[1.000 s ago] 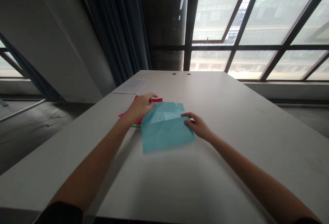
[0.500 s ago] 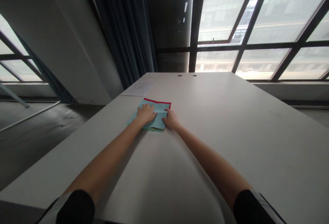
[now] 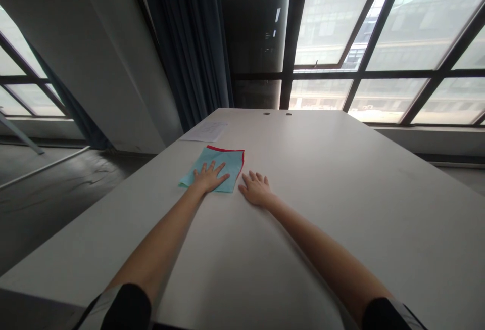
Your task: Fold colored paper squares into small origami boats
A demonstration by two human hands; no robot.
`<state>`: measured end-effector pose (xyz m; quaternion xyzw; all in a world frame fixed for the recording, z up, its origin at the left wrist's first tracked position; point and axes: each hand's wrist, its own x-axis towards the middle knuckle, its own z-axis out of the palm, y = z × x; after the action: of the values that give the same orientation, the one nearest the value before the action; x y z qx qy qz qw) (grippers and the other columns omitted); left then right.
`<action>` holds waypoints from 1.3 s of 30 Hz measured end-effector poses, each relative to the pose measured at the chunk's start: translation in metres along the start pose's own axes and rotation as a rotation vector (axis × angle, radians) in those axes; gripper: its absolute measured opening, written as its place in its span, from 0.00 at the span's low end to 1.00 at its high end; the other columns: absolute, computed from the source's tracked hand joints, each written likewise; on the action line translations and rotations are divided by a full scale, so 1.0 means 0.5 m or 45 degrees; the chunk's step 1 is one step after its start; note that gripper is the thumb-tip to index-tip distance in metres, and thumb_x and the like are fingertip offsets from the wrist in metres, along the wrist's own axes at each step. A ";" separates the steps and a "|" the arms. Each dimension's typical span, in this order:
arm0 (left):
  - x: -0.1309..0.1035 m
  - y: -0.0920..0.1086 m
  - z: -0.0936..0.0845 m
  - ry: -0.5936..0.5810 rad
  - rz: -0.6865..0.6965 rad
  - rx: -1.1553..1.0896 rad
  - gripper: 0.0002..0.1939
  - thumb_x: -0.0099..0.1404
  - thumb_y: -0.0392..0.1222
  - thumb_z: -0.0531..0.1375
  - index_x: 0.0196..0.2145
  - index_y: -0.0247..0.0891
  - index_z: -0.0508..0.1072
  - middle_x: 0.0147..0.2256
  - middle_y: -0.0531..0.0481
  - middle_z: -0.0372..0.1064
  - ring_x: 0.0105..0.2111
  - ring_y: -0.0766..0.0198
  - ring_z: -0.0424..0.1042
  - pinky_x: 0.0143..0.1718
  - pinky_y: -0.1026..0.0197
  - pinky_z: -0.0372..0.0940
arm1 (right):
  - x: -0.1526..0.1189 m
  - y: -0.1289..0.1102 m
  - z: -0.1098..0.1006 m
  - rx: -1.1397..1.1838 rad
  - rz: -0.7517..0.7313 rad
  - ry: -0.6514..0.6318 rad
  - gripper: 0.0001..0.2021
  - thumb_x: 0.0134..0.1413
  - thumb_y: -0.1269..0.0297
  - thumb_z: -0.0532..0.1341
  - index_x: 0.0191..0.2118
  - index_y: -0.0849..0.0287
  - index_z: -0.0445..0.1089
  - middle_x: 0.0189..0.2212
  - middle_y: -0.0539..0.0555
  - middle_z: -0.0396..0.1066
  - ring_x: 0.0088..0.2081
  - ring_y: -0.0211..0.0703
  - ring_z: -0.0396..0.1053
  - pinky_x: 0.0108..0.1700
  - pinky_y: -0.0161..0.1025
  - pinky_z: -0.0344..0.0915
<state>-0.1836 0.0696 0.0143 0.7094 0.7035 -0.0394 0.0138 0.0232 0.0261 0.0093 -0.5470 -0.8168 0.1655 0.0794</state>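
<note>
A light-blue square sheet (image 3: 220, 159) lies on the white table, left of centre; whether it is cloth or paper I cannot tell. Red edging (image 3: 226, 150) of another layer shows along its far and right sides. My left hand (image 3: 209, 176) rests flat on the blue sheet with its fingers spread. Just right of the sheet, my right hand (image 3: 255, 188) lies palm down on the bare tabletop, fingers apart and nothing in them.
A printed white paper (image 3: 204, 131) lies at the table's far left edge. The long white table (image 3: 303, 178) stretches toward large windows, with two dark round holes near its far end. A dark blue curtain (image 3: 185, 42) hangs behind.
My right hand has let go of the sheet's right edge and moved to the table beside it. The blue sheet lies flatter and slightly further left, and my left hand's fingers are spread wider.
</note>
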 end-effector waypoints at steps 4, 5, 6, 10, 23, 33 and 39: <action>-0.007 -0.058 -0.011 -0.004 -0.059 0.012 0.36 0.57 0.67 0.37 0.60 0.52 0.41 0.62 0.44 0.33 0.59 0.38 0.39 0.49 0.32 0.44 | -0.054 0.057 -0.020 -0.032 -0.034 -0.058 0.29 0.56 0.47 0.40 0.61 0.52 0.41 0.63 0.57 0.36 0.62 0.55 0.34 0.56 0.59 0.34; -0.010 -0.070 -0.012 -0.003 -0.062 0.017 0.35 0.57 0.66 0.37 0.60 0.53 0.40 0.62 0.44 0.33 0.59 0.38 0.40 0.49 0.33 0.43 | -0.069 0.073 -0.024 -0.046 -0.046 -0.060 0.29 0.56 0.47 0.40 0.61 0.51 0.40 0.63 0.57 0.36 0.62 0.54 0.34 0.57 0.58 0.33; -0.012 -0.079 -0.012 -0.006 -0.056 0.018 0.35 0.57 0.66 0.37 0.60 0.53 0.40 0.62 0.45 0.33 0.59 0.39 0.39 0.49 0.33 0.43 | -0.085 0.090 -0.028 -0.059 -0.057 -0.052 0.29 0.56 0.46 0.39 0.61 0.51 0.41 0.63 0.57 0.36 0.62 0.53 0.34 0.57 0.57 0.33; -0.014 -0.098 -0.005 -0.024 0.000 -0.010 0.34 0.58 0.66 0.37 0.60 0.54 0.39 0.62 0.48 0.31 0.60 0.41 0.37 0.50 0.33 0.42 | -0.148 0.158 -0.044 -0.101 -0.094 -0.034 0.29 0.56 0.46 0.38 0.62 0.51 0.40 0.63 0.56 0.36 0.62 0.52 0.34 0.58 0.57 0.35; -0.041 0.072 -0.108 0.266 0.397 0.008 0.29 0.62 0.60 0.39 0.54 0.47 0.60 0.59 0.48 0.49 0.60 0.49 0.40 0.54 0.38 0.38 | -0.282 0.397 -0.138 -0.196 -0.116 0.044 0.27 0.58 0.50 0.43 0.61 0.49 0.42 0.62 0.50 0.40 0.62 0.43 0.37 0.61 0.47 0.36; -0.134 0.286 0.011 0.034 0.791 -0.096 0.35 0.59 0.65 0.38 0.60 0.48 0.45 0.62 0.43 0.37 0.61 0.52 0.38 0.56 0.43 0.40 | -0.293 0.397 -0.121 -0.264 -0.121 0.033 0.29 0.56 0.46 0.43 0.61 0.51 0.44 0.62 0.53 0.41 0.62 0.44 0.39 0.60 0.50 0.35; -0.133 0.278 0.010 0.003 0.788 -0.077 0.37 0.58 0.67 0.37 0.60 0.48 0.42 0.62 0.43 0.35 0.61 0.51 0.36 0.56 0.42 0.38 | -0.294 0.409 -0.117 -0.256 -0.153 0.069 0.31 0.54 0.44 0.45 0.61 0.49 0.43 0.62 0.55 0.41 0.61 0.48 0.40 0.59 0.53 0.38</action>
<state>-0.0456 0.0014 0.0095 0.8893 0.4548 -0.0114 0.0454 0.2761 -0.0275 -0.0016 -0.5065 -0.8581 0.0627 0.0560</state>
